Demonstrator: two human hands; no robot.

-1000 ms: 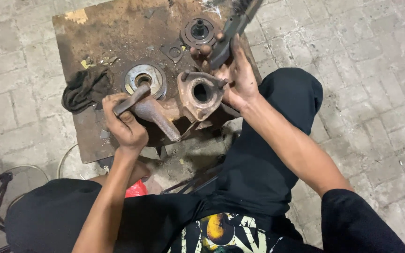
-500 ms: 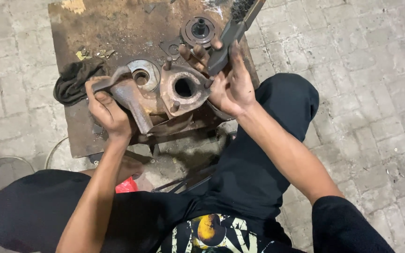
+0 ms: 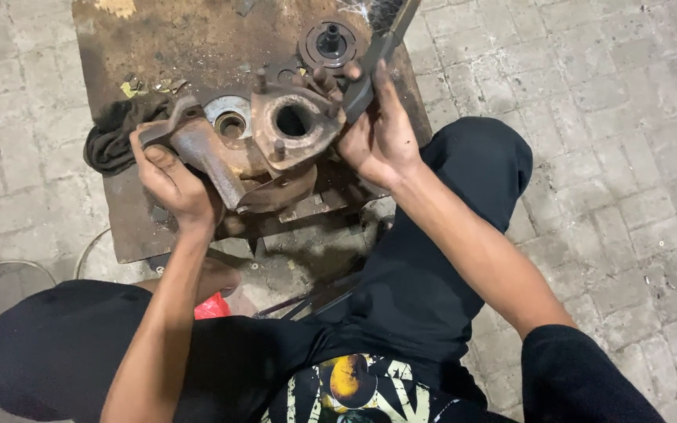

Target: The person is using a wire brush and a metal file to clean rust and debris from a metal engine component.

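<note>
Hands steady work on the rusty surface: left hand clamps the knuckle casting by its arm, right hand closed around the dark tool, which next needs seating against the bore.

no packages, labels, signs or screens can be made out anywhere in this view. the nearest thing to one is a small scrap of red plastic on the ground under the rusty work plate, beside the person's left forearm; whether it is a bag or a wrapper cannot be told, since most of it is hidden. the yellow and white print on the person's black shirt, at the bottom edge, is a picture on cloth rather than a label.
</note>
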